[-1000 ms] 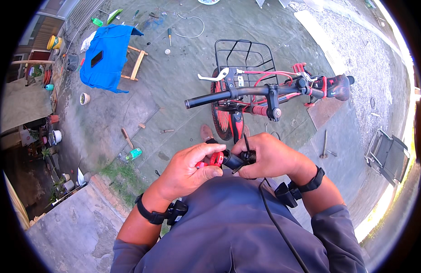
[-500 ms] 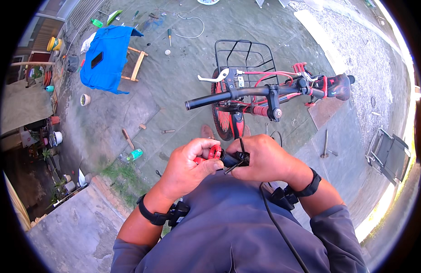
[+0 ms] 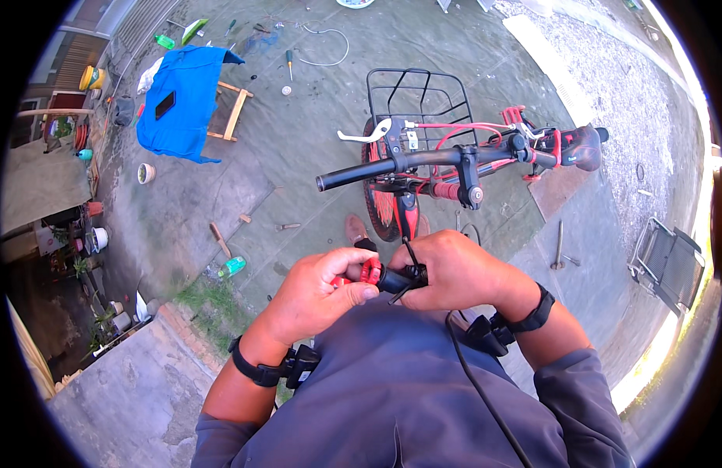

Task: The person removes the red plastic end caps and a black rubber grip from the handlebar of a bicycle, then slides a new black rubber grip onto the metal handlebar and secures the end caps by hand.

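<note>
The left hand point(image 3: 318, 292) is nearly closed, thumb and fingers pinching a red ring-shaped piece point(image 3: 370, 270) at the left end of a black tube point(image 3: 393, 281); whether the two touch, I cannot tell. The right hand point(image 3: 454, 269) is closed around the tube's right part. Both are just beyond the grey garment point(image 3: 423, 374), leaving little room on the near side. On the far side, the bicycle's red fork point(image 3: 406, 214) comes close to the right hand, while the handlebar's left end point(image 3: 326, 182) stands well apart. To the left, a broad stretch of ground separates the left hand from the blue-draped stool point(image 3: 182, 97); a green bottle point(image 3: 231, 267) lies between.
</note>
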{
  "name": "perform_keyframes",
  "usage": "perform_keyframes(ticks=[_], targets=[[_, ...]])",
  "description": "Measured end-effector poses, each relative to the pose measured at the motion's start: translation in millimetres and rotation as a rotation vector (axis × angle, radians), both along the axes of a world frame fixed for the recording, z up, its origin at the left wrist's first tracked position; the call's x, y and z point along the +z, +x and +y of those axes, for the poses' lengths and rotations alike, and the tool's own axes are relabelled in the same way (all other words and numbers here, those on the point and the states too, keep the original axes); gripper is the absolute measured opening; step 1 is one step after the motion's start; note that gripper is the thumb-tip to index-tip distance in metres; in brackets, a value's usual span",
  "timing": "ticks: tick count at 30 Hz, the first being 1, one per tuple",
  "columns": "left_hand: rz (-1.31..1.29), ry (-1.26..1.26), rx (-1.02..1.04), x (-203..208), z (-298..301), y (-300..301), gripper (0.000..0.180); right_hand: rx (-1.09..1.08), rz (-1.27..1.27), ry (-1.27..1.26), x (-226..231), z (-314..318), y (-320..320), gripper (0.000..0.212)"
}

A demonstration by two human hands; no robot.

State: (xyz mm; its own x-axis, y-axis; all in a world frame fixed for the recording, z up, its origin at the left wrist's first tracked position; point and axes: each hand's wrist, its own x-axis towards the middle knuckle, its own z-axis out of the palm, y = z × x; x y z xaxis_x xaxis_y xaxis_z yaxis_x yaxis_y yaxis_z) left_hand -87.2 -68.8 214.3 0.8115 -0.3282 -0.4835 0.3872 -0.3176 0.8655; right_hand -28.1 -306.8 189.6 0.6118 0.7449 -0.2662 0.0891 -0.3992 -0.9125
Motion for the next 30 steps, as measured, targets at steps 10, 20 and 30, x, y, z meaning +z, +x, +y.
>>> perform_keyframes(ticks=[10,20,30], targets=[[0.150,-0.174,0.140,-7.9,-0.1,-6.1,0.044,0.059,0.184,-0.021,5.4,3.8,11.5,0.037],[0.178,-0.317,0.180,-9.2,-0.8,-4.2,0.050,0.026,0.299,0.076,3.4,4.6,13.6,0.032],[0.172,-0.348,0.171,-14.3,1.0,-7.9,0.050,0.045,0.395,0.121,-2.8,3.6,10.7,0.032]])
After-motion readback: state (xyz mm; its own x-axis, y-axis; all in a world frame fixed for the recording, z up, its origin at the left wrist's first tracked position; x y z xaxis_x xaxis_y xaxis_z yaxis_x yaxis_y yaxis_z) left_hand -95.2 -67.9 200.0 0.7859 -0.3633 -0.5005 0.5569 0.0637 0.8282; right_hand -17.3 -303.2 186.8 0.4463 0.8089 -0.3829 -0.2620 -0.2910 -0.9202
